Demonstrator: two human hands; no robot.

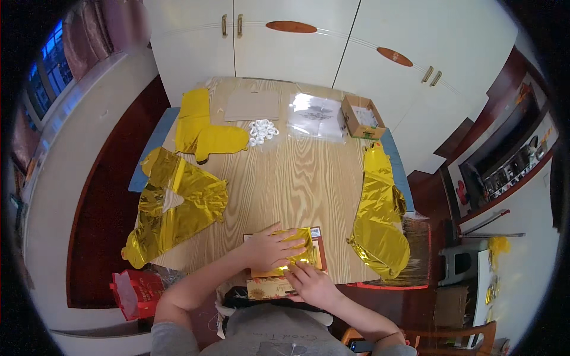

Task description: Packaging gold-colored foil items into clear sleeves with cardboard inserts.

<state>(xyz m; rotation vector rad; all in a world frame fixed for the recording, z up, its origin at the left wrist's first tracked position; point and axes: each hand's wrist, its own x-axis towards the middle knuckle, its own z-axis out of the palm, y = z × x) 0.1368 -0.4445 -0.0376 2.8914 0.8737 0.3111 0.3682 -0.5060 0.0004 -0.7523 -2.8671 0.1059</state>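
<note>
A folded gold foil balloon (306,240) lies on a flat box or board with a dark red edge (321,242) at the table's near edge. My left hand (270,250) rests flat on the foil, fingers stretched out and apart. Close beside it, my right hand (312,285) has its fingers bent together at the foil's near side, seemingly pinching it; the thumb's grip is partly hidden. Below my hands shows a patterned cream-and-orange panel (267,289) of that box.
Flat gold foil balloons lie at the left (199,196), far left (195,113) and right (380,207) of the wooden table (285,184). Toward the back are white rings (261,132), a beige card (252,105), a clear plastic bag (316,117) and an open cardboard box (362,118).
</note>
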